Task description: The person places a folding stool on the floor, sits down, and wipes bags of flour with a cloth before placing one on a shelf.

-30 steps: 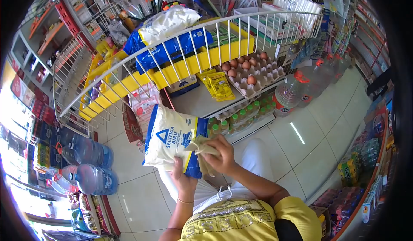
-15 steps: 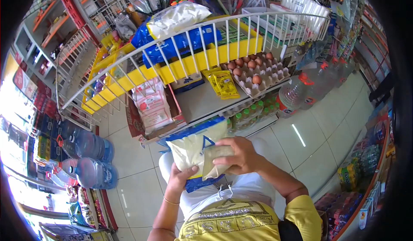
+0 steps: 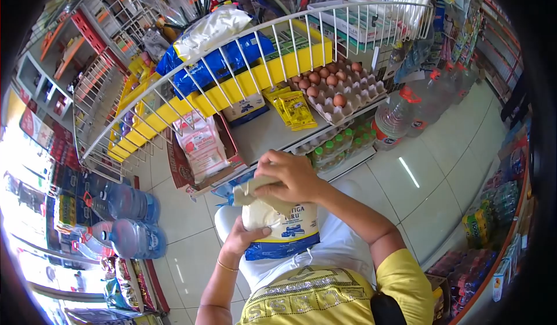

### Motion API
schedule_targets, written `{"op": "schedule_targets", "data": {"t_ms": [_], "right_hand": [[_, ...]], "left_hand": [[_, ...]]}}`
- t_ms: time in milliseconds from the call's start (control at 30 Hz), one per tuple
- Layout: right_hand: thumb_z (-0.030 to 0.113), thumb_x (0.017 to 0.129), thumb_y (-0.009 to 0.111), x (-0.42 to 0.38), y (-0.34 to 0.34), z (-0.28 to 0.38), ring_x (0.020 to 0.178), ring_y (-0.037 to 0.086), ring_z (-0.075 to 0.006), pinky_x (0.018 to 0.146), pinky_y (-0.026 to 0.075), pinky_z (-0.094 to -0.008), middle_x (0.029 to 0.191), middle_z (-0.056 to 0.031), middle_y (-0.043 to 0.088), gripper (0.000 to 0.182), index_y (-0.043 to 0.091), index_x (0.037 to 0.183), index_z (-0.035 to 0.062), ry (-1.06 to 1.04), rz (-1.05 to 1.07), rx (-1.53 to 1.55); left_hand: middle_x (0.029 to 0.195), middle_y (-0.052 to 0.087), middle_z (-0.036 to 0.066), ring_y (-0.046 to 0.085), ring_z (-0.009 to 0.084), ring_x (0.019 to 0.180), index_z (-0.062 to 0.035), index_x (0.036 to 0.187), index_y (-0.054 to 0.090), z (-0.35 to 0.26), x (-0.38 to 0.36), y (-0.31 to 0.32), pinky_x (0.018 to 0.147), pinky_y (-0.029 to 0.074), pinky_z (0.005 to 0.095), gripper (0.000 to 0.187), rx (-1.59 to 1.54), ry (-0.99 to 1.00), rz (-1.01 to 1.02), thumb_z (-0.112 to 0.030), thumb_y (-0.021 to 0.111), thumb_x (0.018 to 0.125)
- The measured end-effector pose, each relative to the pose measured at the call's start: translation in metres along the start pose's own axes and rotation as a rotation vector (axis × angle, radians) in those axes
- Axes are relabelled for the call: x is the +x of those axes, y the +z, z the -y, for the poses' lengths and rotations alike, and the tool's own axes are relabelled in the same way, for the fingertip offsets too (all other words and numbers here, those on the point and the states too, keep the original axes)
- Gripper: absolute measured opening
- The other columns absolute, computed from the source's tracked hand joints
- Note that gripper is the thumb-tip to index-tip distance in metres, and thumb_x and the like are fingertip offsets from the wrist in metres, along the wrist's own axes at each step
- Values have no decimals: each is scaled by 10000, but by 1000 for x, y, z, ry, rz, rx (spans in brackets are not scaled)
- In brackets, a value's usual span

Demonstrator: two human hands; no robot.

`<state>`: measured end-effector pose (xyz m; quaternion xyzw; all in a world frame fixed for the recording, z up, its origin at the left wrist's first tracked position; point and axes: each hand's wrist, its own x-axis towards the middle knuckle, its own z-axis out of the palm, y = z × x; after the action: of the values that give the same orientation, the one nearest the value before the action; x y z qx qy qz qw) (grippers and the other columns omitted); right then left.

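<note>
A plastic bag of flour, white with a blue lower band and blue print, rests at my lap. My left hand grips its left side, thumb lying across the front. Over the bag's upper end, my right hand presses a beige cloth, fingers bent around it. The cloth and hand cover the top of the bag.
Ahead stands a wire-railed shelf with a yellow tray and blue-white packs. Below are an egg carton, yellow packets and a box of pink-white bags. Water jugs stand left, large bottles right.
My right hand has moved up and left with the cloth, from the bag's right side to its top end. The bag has turned, and its blue print now shows.
</note>
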<state>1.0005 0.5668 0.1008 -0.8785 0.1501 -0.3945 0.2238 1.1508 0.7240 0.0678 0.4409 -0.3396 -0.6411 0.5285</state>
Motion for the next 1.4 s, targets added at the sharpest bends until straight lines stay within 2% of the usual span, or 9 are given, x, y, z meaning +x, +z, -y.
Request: {"op": "schedule_targets", "data": {"t_ms": [200, 267, 333, 367, 600, 767, 867, 1033, 1400], "right_hand": [[356, 809, 641, -46, 14, -115, 853, 622, -238, 694, 512, -355, 1037, -80, 608, 338, 615, 985, 69, 478, -242, 129], [341, 875, 576, -87, 28, -120, 903, 624, -207, 760, 523, -343, 1093, -95, 608, 385, 560, 1123, 47, 840, -480, 1514], [324, 931, 497, -125, 59, -96, 938, 617, -192, 808, 522, -335, 1107, -94, 597, 415, 478, 1228, 36, 917, -412, 1971], [321, 946, 473, -157, 91, -78, 966, 604, -185, 813, 515, -320, 1116, -88, 589, 420, 456, 1252, 34, 635, -411, 1295], [305, 939, 493, -162, 100, -41, 1009, 559, -169, 841, 480, -298, 1164, -91, 542, 471, 376, 1303, 29, 981, -439, 1960], [293, 934, 506, -137, 72, -49, 1040, 526, -158, 860, 456, -282, 1199, -93, 508, 521, 318, 1339, 26, 968, -641, 1788], [286, 931, 514, -115, 54, -40, 1058, 507, -151, 872, 441, -273, 1220, -95, 488, 554, 284, 1361, 24, 902, -748, 1526], [270, 880, 581, -65, 29, 2, 907, 478, -164, 794, 422, -299, 1046, -77, 472, 446, 382, 1187, 16, 610, -818, 1012], [164, 695, 708, -38, 18, 47, 816, 604, -306, 671, 505, -375, 1014, -137, 523, 420, 586, 1094, 110, 179, -177, 17]], "left_hand": [[1122, 592, 129, 578, 218, 1019, 51, 1220, 465, -8, 0, 11, 909, 450, 329, 511, -79, -26, -35, 26, 649, 744], [1125, 591, 134, 579, 226, 1026, 54, 1231, 453, -14, 7, 14, 913, 450, 333, 525, -112, 4, -28, 28, 646, 743], [1130, 588, 140, 578, 238, 1037, 50, 1252, 434, -15, 14, 13, 922, 449, 343, 543, -131, -61, -29, 39, 632, 746], [1134, 589, 135, 577, 222, 1027, 49, 1248, 440, -16, 21, 13, 917, 449, 329, 541, -96, -79, -2, -4, 659, 756], [1052, 638, 107, 591, 171, 953, 21, 1203, 499, -40, 75, 25, 815, 471, 300, 525, 722, -200, 169, -161, 726, 767], [1081, 523, 125, 509, 261, 1023, -33, 1260, 490, -46, 82, 44, 857, 431, 344, 632, 1316, 571, -103, -83, 743, 683], [1187, 457, 181, 459, 300, 1096, -19, 1329, 439, -3, 77, 61, 922, 388, 418, 721, 987, 720, -74, -352, 703, 746], [1430, 267, 189, 265, 260, 1331, 61, 1426, 38, 22, 69, 70, 1084, 217, 375, 1426, 390, 532, -93, -754, 717, 473], [1111, 563, 103, 564, 194, 1031, -12, 1259, 406, 31, 40, 35, 902, 446, 321, 745, -699, 261, -251, -295, 795, 689]]}}
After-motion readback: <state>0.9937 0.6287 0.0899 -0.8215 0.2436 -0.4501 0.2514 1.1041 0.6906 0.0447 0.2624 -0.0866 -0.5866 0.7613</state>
